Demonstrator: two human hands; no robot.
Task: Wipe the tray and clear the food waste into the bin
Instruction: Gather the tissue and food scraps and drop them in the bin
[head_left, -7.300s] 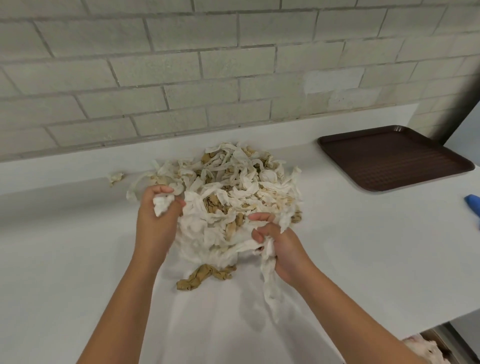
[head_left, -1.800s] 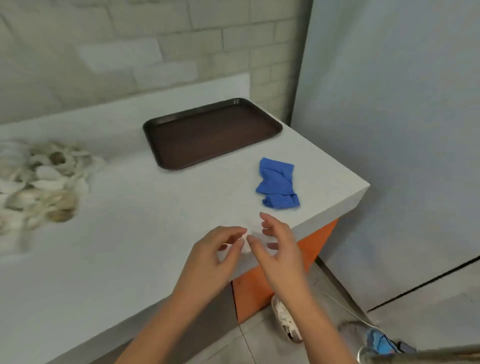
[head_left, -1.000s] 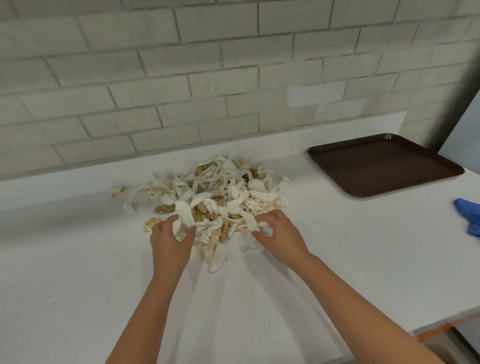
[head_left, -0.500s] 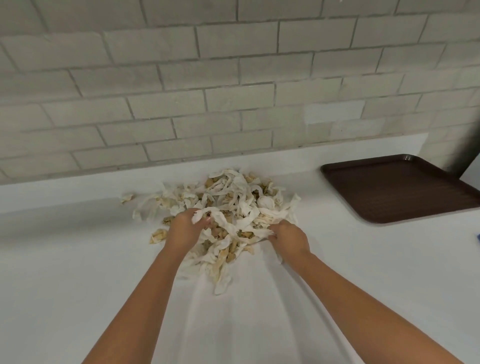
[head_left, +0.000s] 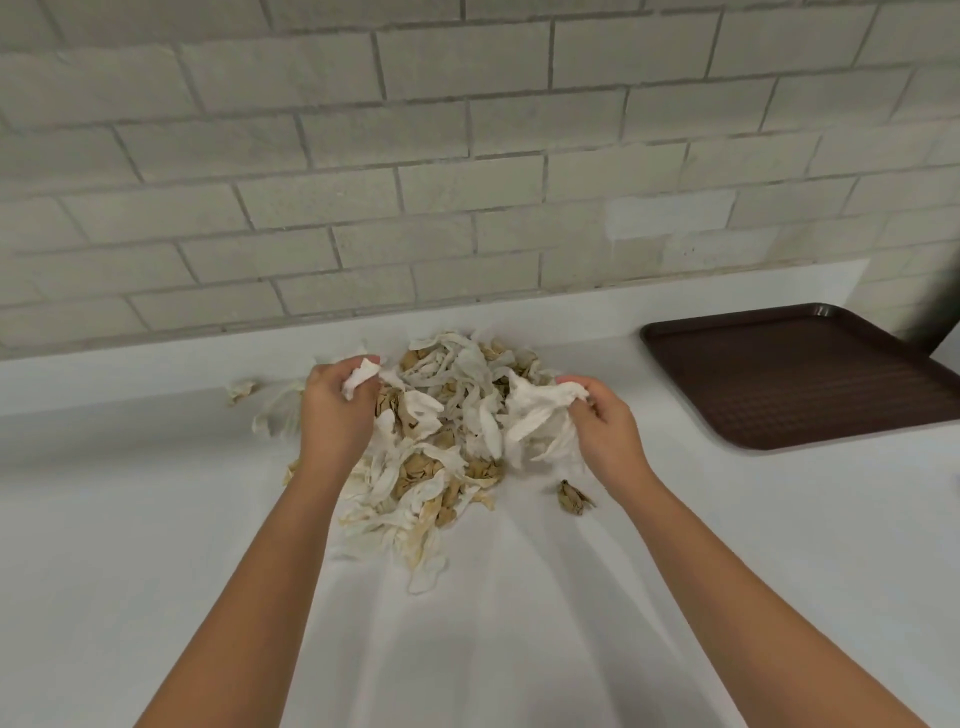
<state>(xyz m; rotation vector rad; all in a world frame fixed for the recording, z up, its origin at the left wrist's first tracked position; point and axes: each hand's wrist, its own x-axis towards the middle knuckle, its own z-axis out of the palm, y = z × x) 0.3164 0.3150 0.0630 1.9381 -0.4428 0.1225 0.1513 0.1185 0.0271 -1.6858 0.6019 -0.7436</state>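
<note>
White counter (head_left: 156, 519), brick wall (head_left: 467, 156), tray (head_left: 800, 374) at right, left hand (head_left: 332, 410) and right hand (head_left: 602, 431) both clutching shreds off centre waste pile (head_left: 441, 431).

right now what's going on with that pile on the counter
A person is working bare-handed at a pile of white and tan scraps on a white counter. The left hand grips a wad at its left side; the right hand pinches a bunch of white strips at its right. A brown tray sits off to the right, apart from the pile. One brown bit lies loose near the right hand. No bin is in view.
</note>
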